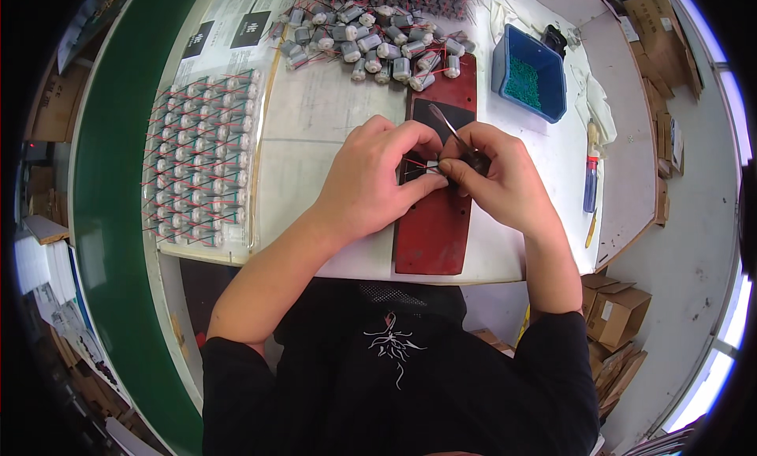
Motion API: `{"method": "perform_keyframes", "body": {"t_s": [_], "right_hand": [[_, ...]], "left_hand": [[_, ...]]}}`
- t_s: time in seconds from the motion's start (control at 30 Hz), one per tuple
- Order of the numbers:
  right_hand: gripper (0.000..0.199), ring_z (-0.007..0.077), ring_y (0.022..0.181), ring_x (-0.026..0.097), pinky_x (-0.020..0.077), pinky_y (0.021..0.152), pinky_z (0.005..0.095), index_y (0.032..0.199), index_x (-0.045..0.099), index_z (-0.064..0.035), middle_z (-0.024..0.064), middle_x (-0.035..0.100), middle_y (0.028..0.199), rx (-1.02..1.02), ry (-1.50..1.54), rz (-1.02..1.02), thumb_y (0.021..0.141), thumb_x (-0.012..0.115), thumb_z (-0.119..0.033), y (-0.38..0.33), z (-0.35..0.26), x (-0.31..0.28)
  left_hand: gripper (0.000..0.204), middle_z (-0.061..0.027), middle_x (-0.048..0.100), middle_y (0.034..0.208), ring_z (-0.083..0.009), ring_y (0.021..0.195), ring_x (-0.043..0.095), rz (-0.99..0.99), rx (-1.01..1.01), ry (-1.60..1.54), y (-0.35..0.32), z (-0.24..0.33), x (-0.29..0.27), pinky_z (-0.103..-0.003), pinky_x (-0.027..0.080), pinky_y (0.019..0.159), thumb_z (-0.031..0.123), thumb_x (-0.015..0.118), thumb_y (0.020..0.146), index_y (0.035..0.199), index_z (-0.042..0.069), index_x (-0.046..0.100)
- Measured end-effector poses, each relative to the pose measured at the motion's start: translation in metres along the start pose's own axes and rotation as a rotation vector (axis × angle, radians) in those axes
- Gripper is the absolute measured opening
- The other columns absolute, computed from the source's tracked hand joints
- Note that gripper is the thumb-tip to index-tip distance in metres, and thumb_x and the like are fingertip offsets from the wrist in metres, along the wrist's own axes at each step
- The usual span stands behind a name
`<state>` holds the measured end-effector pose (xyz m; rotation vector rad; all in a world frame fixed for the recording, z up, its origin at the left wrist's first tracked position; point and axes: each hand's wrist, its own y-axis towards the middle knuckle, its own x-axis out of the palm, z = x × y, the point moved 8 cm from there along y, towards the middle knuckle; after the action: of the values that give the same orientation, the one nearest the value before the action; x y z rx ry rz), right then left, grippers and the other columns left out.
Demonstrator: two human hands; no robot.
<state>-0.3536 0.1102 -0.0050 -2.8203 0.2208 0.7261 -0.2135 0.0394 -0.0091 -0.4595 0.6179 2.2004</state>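
Observation:
My left hand [377,170] is closed, its thumb and fingers pinching a small motor [431,166] with a pale end and thin red wires. Most of that motor is hidden by the fingers. Close against it, my right hand [498,172] is curled around a tool with a slim metal shaft [445,123] and a dark handle; the shaft points up and left, away from the motor. The right thumb and forefinger meet beside the motor. Both hands are over a long red board [430,239] with a dark pad [441,115] on it.
Loose grey motors [371,42] are heaped beyond the board. At left stand rows of motors [203,158] with crossed wires. A blue bin [505,54] holds small green pieces [523,84]. A blue-handled screwdriver [591,180] lies at the right, near a white cloth [593,101].

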Motion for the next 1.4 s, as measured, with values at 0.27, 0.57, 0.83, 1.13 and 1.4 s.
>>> {"method": "perform_keyframes", "body": {"t_s": [0.27, 0.57, 0.83, 1.13, 1.4], "right_hand": [[0.016, 0.0121, 0.059, 0.057, 0.0450, 0.053, 0.0298, 0.092, 0.068, 0.0037, 0.0084, 0.067, 0.075, -0.012, -0.010, 0.058, 0.090, 0.078, -0.009, 0.001, 0.010, -0.010], [0.024, 0.0240, 0.065, 0.059, 0.0459, 0.063, 0.0366, 0.088, 0.066, 0.0011, 0.0097, 0.063, 0.073, -0.287, -0.349, -0.115, 0.104, 0.064, -0.016, -0.008, -0.010, -0.031], [0.043, 0.0398, 0.066, 0.062, 0.0486, 0.062, 0.0462, 0.078, 0.068, -0.0031, 0.0173, 0.062, 0.064, -0.112, -0.673, -0.143, 0.104, 0.062, -0.037, -0.005, 0.005, -0.021], [0.061, 0.0408, 0.057, 0.063, 0.0493, 0.054, 0.0475, 0.066, 0.064, -0.0034, 0.0177, 0.061, 0.058, -0.209, -0.865, -0.028, 0.102, 0.061, -0.052, -0.006, 0.007, -0.010], [0.059, 0.0398, 0.052, 0.062, 0.0484, 0.049, 0.0461, 0.070, 0.062, -0.0037, 0.0155, 0.060, 0.056, -0.226, -0.925, 0.014, 0.101, 0.063, -0.054, -0.010, 0.009, -0.010]], "left_hand": [[0.031, -0.0050, 0.076, 0.100, -0.0229, 0.095, 0.064, -0.013, -0.022, -0.022, 0.003, -0.003, 0.002, -0.036, 0.053, 0.082, 0.016, 0.088, 0.079, 0.107, 0.008, 0.079], [0.024, -0.0049, 0.077, 0.099, -0.0221, 0.095, 0.064, -0.011, -0.004, -0.055, 0.004, -0.005, 0.002, -0.035, 0.053, 0.083, 0.016, 0.090, 0.077, 0.099, 0.009, 0.084], [0.024, -0.0039, 0.076, 0.097, -0.0199, 0.096, 0.064, -0.009, -0.011, -0.077, 0.004, -0.006, 0.003, -0.033, 0.052, 0.084, 0.015, 0.090, 0.077, 0.100, 0.009, 0.085], [0.023, -0.0035, 0.074, 0.096, -0.0173, 0.095, 0.063, -0.050, -0.096, -0.160, 0.007, -0.010, 0.004, -0.030, 0.051, 0.080, 0.015, 0.090, 0.078, 0.100, 0.007, 0.085], [0.024, -0.0037, 0.073, 0.096, -0.0154, 0.092, 0.064, -0.066, -0.119, -0.189, 0.005, -0.014, 0.007, -0.030, 0.052, 0.075, 0.015, 0.091, 0.079, 0.101, 0.007, 0.084]]}}
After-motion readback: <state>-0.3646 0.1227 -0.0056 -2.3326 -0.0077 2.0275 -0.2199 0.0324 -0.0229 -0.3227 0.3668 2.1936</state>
